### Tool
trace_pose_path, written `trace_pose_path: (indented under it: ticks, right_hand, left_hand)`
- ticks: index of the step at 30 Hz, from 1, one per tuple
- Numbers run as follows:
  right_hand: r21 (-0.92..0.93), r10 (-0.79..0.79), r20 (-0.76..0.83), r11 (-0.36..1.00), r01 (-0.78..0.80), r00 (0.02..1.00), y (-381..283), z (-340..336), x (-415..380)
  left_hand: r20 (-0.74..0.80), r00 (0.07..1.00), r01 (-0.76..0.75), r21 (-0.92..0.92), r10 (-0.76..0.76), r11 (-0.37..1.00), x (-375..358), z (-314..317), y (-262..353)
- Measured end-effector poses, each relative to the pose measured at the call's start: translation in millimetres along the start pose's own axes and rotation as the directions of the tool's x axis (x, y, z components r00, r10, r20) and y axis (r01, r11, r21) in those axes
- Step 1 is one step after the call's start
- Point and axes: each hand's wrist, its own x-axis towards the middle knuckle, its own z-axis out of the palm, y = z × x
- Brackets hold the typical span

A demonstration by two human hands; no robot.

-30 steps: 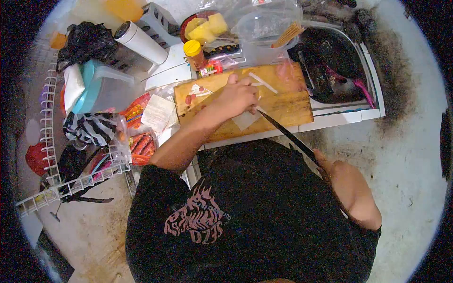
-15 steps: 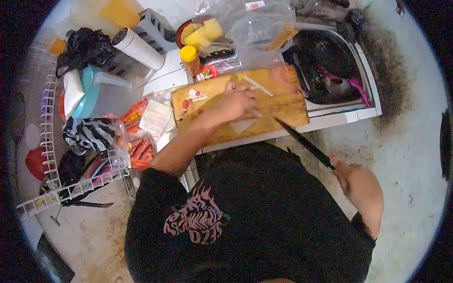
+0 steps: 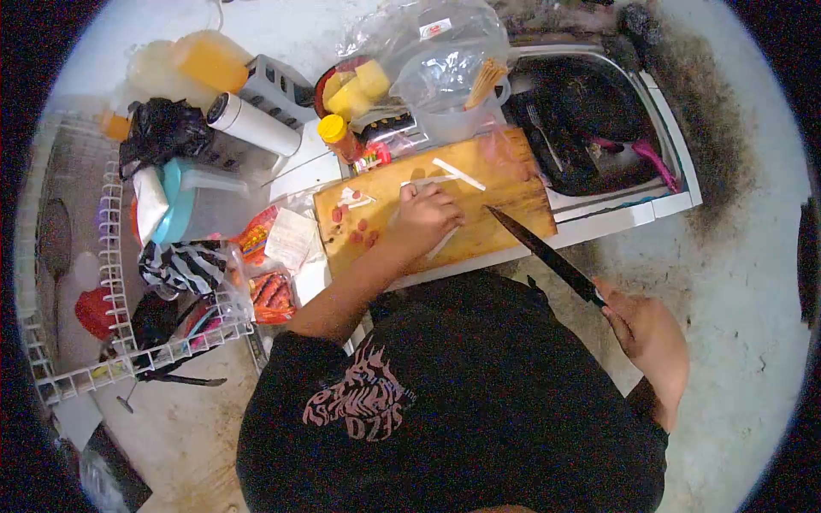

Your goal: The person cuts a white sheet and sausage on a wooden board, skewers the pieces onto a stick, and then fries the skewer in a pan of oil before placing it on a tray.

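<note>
My right hand grips the handle of a long dark kitchen knife, its tip above the right part of the wooden cutting board. On the board, the fingers of my left hand are bent over a thin white sheet, which shows only at its edges. A narrow white strip lies beyond the fingers. Several small reddish slices rest left of this hand, with white scraps close by.
A yellow-lidded jar, a clear plastic tub and a bowl with yellow pieces stand behind the board. At left are a packet of sausages and a white wire rack. A sink holding dark pans adjoins on the right.
My left hand has drawn in slightly on the board, its fingers more bent, and more reddish slices show. The knife stays in my right hand, and the view has shifted a little.
</note>
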Motion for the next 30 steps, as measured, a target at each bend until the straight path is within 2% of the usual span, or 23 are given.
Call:
trace_pose_path:
  ticks: [2,4,5,7,8,10,13,15,17,18,20,24,27,30]
  right_hand:
    - [-0.024,0.013,0.023,1.000,-0.012,1.000,2.3,-1.5,3.8]
    - [-0.044,0.092,0.082,0.995,-0.088,0.992,2.7,-6.5,6.8]
    - [-0.057,0.131,0.112,0.991,-0.125,0.985,3.1,-7.9,8.2]
    - [-0.018,0.051,0.060,0.999,-0.050,0.997,5.0,-6.5,11.2]
    - [-0.001,0.012,0.034,1.000,-0.012,0.999,5.9,-6.2,12.7]
    - [-0.003,0.051,0.079,0.999,-0.051,0.996,5.5,-9.4,15.2]
    - [-0.061,0.068,0.120,0.996,-0.061,0.990,16.0,-7.3,17.6]
    - [-0.095,0.090,0.163,0.993,-0.075,0.982,19.8,-8.2,20.4]
    - [-0.109,0.135,0.227,0.988,-0.113,0.964,19.1,-12.2,24.4]
    - [-0.075,0.087,0.203,0.994,-0.073,0.975,20.3,-13.3,25.3]
    - [-0.012,-0.010,0.150,1.000,0.012,0.989,23.2,-14.9,25.5]
    - [-0.034,0.017,0.178,0.999,-0.011,0.984,24.9,-20.2,31.1]
    - [0.014,-0.003,0.163,1.000,0.001,0.987,20.6,-24.4,38.6]
    - [0.028,-0.014,0.200,1.000,0.008,0.980,10.6,-24.1,46.7]
  left_hand:
    - [-0.041,0.999,0.026,0.004,-0.026,1.000,0.5,3.8,1.7]
    - [-0.093,0.995,0.047,0.017,-0.046,0.999,-0.6,9.8,0.9]
    - [-0.107,0.990,0.091,-0.029,-0.094,0.995,-1.4,12.7,-0.8]
    - [-0.128,0.973,0.176,-0.125,-0.192,0.976,-0.7,12.4,-3.0]
    - [-0.107,0.956,0.243,-0.240,-0.274,0.940,-0.2,8.2,-3.1]
    - [-0.038,0.904,0.363,-0.456,-0.426,0.812,0.8,-5.8,-4.0]
    - [-0.123,0.808,0.307,-0.747,-0.576,0.590,2.2,-20.5,-14.3]
    - [-0.164,0.743,0.330,-0.754,-0.649,0.568,4.6,-34.1,-25.1]
    - [-0.218,0.690,0.276,-0.802,-0.690,0.529,8.9,-43.6,-35.8]
    - [-0.244,0.660,0.245,-0.824,-0.710,0.511,11.5,-47.7,-38.7]
    - [-0.286,0.715,0.267,-0.731,-0.638,0.627,18.0,-56.5,-37.0]
    - [-0.286,0.881,0.203,-0.490,-0.376,0.848,23.8,-52.8,-16.9]
    - [-0.163,0.857,0.347,-0.517,-0.488,0.782,13.1,-49.2,-8.7]
    - [-0.103,0.870,0.440,-0.283,-0.483,0.852,-11.1,-44.2,-25.4]
